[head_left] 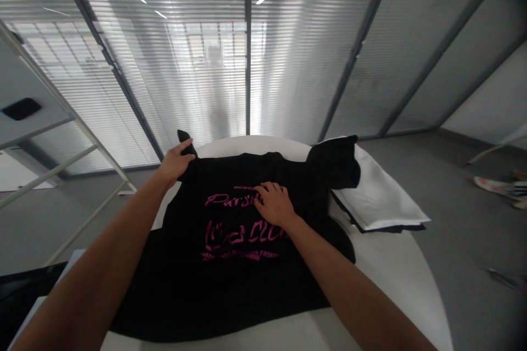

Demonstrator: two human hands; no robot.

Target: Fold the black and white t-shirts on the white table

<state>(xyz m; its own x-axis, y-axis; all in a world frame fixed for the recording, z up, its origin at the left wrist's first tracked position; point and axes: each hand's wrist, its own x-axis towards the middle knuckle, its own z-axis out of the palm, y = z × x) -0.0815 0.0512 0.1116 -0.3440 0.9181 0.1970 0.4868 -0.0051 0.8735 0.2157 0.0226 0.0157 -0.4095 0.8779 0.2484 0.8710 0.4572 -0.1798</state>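
Observation:
A black T-shirt (185, 290) with pink lettering lies spread over a round white table (395, 279). My left hand (177, 163) pinches the shirt's left sleeve at the far left and holds its tip up off the table. Resting on the printed chest is my right hand (274, 203), its fingers spread and nothing gripped; part of the lettering is hidden beneath it. The right sleeve sticks out to the right, over the edge of a folded white cloth pile.
To the right on the table is a stack of folded white and black cloth (382, 197). A white metal frame (88, 131) stands at left. Glass panels with blinds (288, 66) rise behind the table. Items (502, 186) lie on the floor at far right.

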